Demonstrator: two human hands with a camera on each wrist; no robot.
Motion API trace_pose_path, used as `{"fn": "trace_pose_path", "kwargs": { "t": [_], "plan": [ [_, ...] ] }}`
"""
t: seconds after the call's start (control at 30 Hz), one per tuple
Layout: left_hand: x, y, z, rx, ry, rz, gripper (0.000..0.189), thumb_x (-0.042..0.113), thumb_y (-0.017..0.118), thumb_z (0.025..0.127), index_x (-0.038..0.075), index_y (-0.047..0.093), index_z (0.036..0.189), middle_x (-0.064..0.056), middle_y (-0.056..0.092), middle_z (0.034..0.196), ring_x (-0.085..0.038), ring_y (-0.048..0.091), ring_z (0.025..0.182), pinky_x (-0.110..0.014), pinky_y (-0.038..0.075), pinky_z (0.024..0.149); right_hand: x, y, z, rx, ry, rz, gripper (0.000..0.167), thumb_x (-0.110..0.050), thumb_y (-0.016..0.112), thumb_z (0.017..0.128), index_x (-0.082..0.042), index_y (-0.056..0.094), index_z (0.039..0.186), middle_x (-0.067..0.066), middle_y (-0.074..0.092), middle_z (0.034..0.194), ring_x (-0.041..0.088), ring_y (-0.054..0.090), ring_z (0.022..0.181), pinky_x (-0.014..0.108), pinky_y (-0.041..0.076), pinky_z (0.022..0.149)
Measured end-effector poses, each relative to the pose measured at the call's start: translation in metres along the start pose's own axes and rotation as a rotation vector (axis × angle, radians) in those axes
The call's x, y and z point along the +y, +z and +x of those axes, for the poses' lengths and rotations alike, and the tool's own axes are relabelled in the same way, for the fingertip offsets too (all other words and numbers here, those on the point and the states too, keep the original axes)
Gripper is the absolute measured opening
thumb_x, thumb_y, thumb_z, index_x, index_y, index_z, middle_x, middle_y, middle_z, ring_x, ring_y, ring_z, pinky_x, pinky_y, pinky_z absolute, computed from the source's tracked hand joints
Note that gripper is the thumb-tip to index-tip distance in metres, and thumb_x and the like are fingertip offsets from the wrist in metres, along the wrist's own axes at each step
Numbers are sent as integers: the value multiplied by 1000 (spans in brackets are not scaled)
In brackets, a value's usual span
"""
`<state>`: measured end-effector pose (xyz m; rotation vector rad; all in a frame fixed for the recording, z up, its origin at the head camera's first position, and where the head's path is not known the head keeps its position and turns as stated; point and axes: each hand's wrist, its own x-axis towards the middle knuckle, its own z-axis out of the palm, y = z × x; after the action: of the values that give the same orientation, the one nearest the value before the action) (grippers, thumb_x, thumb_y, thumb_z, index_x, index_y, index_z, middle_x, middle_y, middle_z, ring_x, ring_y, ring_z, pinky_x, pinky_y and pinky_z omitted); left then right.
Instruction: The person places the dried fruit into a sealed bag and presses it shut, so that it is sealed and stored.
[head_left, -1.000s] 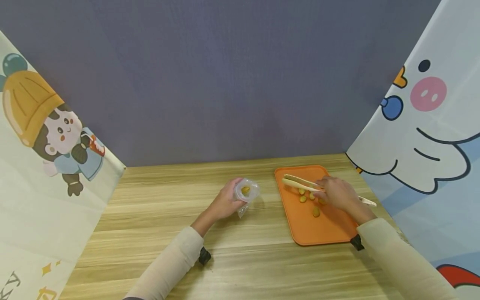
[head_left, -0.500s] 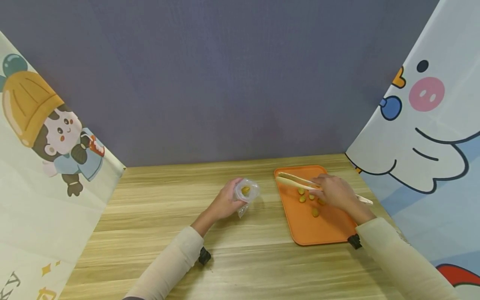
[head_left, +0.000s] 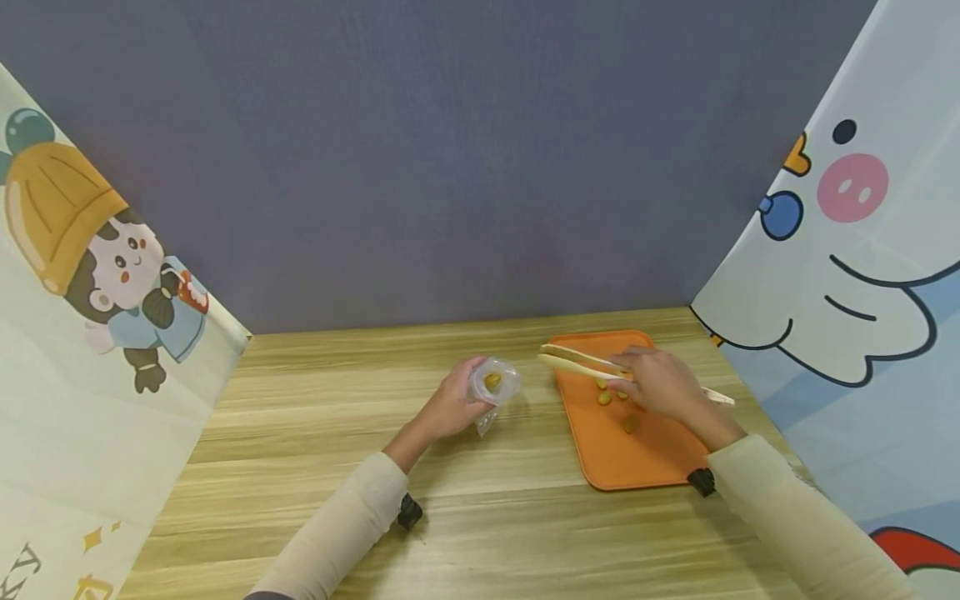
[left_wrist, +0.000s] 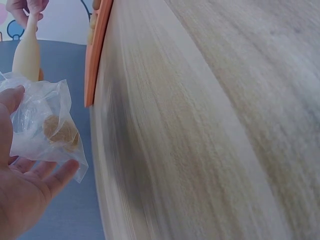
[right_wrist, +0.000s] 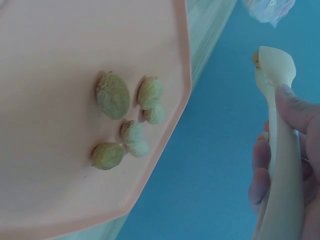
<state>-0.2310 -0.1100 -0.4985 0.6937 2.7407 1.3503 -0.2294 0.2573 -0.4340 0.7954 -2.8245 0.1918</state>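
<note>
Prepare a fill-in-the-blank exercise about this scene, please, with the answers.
The left hand holds a clear plastic ____.
The right hand grips a pair of ____.
In the head view, the tray is coloured ____.
There, it lies on the ____ side of the table.

Missing words: bag; tongs; orange; right.

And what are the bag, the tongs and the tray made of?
Bag: likely thin plastic film; it's see-through, crinkly and shiny.
Tongs: probably cream plastic; smooth, with no wood grain showing.
Tray: seemingly moulded plastic, fairly matt; it's plain orange with rounded corners.
</note>
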Motion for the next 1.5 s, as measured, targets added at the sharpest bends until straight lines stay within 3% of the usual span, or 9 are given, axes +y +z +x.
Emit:
{"fn": "trace_pose_path", "kwargs": {
  "t": [0.23, 0.5, 0.73, 1.03, 1.5],
  "plan": [
    [0, 2, 1, 3, 11, 3, 80, 17, 82, 85, 5, 39, 151, -17, 54, 142, -33, 56, 128, -52, 48, 110, -12, -5, 3, 12, -10, 30, 46, -36, 76, 89, -7, 72, 125, 16, 74, 115, 31, 72, 92, 46, 61, 70],
    [2, 3, 3, 6, 16, 9, 80, 18, 81, 84, 4, 40, 151, -18, 55, 142, -34, 56, 127, -53, 48, 109, -26, -9, 5, 44, -22, 64, 46, -37, 76, 89, -7, 73, 124, 13, 74, 114, 23, 71, 79, 34, 55, 57],
    [3, 3, 3, -4, 10, -7, 80, 18, 81, 85, 4, 39, 152, -18, 55, 141, -34, 57, 126, -53, 49, 107, -36, -9, 8, 46, -37, 84, 47, -37, 76, 89, -7, 73, 125, 15, 74, 116, 29, 73, 90, 44, 61, 74],
    [1, 5, 5, 11, 37, 3, 77, 17, 80, 85, 3, 41, 150, -18, 57, 137, -32, 59, 122, -52, 51, 103, -47, -6, 13, 42, -55, 111, 47, -38, 74, 91, -8, 71, 127, 13, 74, 117, 28, 73, 91, 44, 61, 75],
    [4, 6, 5, -7, -2, 2, 81, 19, 80, 86, 5, 37, 154, -18, 54, 141, -32, 58, 122, -48, 52, 104, -58, -8, 17, 36, -67, 139, 49, -37, 74, 91, -7, 70, 129, 13, 73, 118, 25, 73, 87, 43, 61, 76]
  ]
}}
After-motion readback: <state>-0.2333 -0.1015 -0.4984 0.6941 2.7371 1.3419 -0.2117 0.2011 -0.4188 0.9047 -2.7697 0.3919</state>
